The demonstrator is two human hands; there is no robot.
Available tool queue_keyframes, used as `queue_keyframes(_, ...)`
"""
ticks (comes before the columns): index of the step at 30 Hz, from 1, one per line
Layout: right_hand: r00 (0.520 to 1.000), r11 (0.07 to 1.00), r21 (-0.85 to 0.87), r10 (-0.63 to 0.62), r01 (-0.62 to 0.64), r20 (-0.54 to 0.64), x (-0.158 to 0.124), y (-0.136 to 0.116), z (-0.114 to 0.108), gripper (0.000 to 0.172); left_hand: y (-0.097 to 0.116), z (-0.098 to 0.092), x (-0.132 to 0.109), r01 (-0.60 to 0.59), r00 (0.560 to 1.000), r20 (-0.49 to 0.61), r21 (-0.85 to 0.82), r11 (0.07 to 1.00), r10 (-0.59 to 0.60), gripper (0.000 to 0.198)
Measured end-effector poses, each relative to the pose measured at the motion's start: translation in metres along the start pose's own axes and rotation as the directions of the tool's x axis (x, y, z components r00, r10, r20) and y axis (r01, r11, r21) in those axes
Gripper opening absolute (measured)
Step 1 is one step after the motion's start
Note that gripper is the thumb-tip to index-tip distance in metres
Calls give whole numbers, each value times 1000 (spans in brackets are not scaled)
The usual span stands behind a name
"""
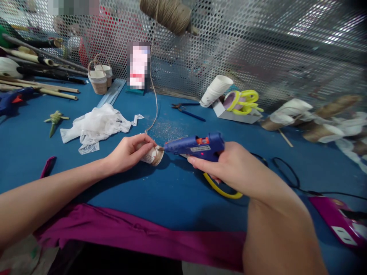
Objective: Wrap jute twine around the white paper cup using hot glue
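Here's the small paper cup [148, 156], tipped on its side just above the blue table [172, 206], or resting on it, I can't quite tell, with twine wound round the end facing right. My left hand [127, 152] has it, thumb and fingers closed around the other end. In comes the blue glue gun [186, 147], nozzle right at the twine-wrapped end, its little red light glowing! My right hand [232, 166] has the fingers curled firmly round the handle.

A loose string [156, 103] runs up from beside my left fingers towards the big spool [169, 16] at the mesh wall [252, 49]. Left of the cup, a heap of white lace [99, 124]; behind it, two little baskets [99, 82] side by side. Beyond the gun lie the pliers [189, 110], handles spread, then the leaning stack of white cups [216, 89] beside a white box [236, 114].
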State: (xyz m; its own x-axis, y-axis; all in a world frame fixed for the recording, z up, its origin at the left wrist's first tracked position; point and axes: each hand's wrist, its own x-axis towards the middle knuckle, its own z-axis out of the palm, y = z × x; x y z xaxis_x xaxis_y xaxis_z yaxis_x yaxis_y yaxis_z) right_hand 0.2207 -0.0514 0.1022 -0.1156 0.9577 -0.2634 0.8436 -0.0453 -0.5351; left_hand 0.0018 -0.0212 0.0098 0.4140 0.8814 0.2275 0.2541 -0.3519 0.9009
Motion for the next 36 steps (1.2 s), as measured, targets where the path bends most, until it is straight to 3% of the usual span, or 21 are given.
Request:
queue_keyframes(6,1000,1000,13,10,-9,-7,0,-3,-1,29,2,0,0,-13,1000,-9,63,998,14,21)
queue_keyframes(36,999,1000,-6,22,-22,25,-1,0,-1,28,2,1,0,-14,1000,-1,27,1000,14,22)
